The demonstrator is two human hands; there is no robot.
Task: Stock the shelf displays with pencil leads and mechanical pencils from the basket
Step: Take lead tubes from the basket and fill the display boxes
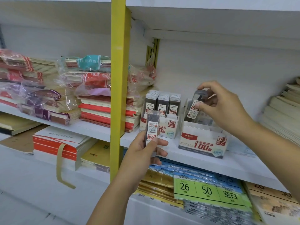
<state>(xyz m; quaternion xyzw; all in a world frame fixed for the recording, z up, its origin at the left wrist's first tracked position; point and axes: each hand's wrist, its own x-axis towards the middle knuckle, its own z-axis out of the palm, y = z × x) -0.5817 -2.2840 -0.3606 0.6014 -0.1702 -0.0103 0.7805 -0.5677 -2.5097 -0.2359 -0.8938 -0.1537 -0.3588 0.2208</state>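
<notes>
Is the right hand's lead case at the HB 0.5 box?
No, the right hand pinches its lead case at the HB 0.7 box, to the right of the full HB 0.5 box.

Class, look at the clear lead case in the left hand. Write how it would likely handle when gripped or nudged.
The lead case looks rigid: straight edges despite the left hand gripping only its lower part. Its glossy clear plastic is probably slippery. Tall and narrow, it would likely tip if nudged upright.
</notes>
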